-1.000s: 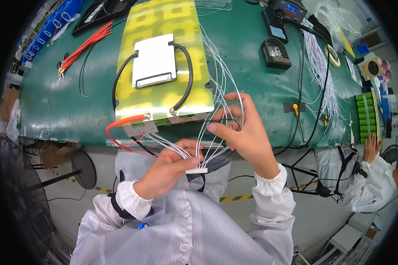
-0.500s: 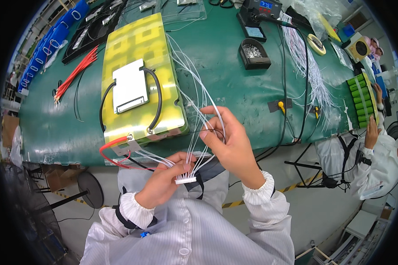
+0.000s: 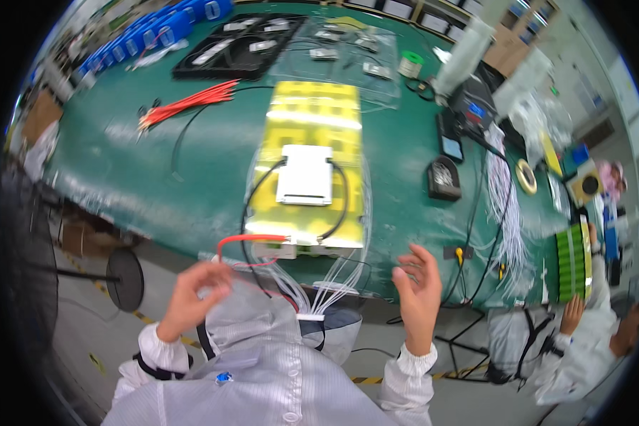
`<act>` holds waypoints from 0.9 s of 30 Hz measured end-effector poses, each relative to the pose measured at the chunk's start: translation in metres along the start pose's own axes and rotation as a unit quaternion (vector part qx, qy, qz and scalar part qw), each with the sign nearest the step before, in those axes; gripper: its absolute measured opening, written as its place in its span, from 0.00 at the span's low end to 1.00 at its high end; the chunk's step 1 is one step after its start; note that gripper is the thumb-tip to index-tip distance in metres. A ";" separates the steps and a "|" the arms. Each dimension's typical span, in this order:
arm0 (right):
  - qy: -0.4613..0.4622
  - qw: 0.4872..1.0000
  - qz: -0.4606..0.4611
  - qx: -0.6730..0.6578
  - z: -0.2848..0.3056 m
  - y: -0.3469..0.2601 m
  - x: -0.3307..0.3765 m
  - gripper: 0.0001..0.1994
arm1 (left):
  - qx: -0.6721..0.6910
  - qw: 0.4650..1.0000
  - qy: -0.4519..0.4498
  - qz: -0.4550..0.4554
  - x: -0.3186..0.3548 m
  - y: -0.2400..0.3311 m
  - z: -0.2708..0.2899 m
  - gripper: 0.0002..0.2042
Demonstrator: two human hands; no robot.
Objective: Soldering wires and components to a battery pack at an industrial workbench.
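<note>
While the bundle of thin white wires [image 3: 319, 295] fans from the yellow battery pack [image 3: 311, 167] at the tabletop's [image 3: 156, 184] near edge, the left hand [image 3: 195, 298] pinches a strand and the right hand [image 3: 419, 298] hangs released; a tug could likely loosen their connector.

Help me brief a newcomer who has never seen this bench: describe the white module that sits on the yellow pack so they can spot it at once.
Start at the green table and find the long yellow pack lying in its middle. On the pack's near half sits the white module, a flat pale rectangle. Unlike anything nearby, a black cable curves along each of its sides toward the table's near edge.
</note>
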State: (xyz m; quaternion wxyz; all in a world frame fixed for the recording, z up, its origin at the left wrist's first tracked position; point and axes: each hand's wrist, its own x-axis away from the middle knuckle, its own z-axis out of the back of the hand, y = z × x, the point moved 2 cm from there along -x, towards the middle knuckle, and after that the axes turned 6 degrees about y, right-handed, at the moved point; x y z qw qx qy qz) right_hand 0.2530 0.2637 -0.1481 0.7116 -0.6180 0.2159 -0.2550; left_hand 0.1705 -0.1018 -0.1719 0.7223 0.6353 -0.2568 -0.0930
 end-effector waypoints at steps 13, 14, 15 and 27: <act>-0.149 0.965 -0.159 -0.147 -0.016 0.062 0.116 0.05 | 0.042 0.997 0.008 -0.065 -0.019 0.005 -0.005 0.08; -0.144 0.957 -0.176 -0.180 -0.019 0.067 0.121 0.05 | 0.021 0.999 0.020 -0.041 -0.017 0.009 0.011 0.06; -0.140 0.951 -0.182 -0.206 -0.026 0.069 0.127 0.05 | -0.010 0.998 0.035 -0.055 -0.016 0.012 0.028 0.05; -0.198 0.940 -0.179 -0.215 -0.048 -0.006 0.128 0.13 | -0.399 0.827 -0.198 -0.344 -0.163 0.125 0.072 0.17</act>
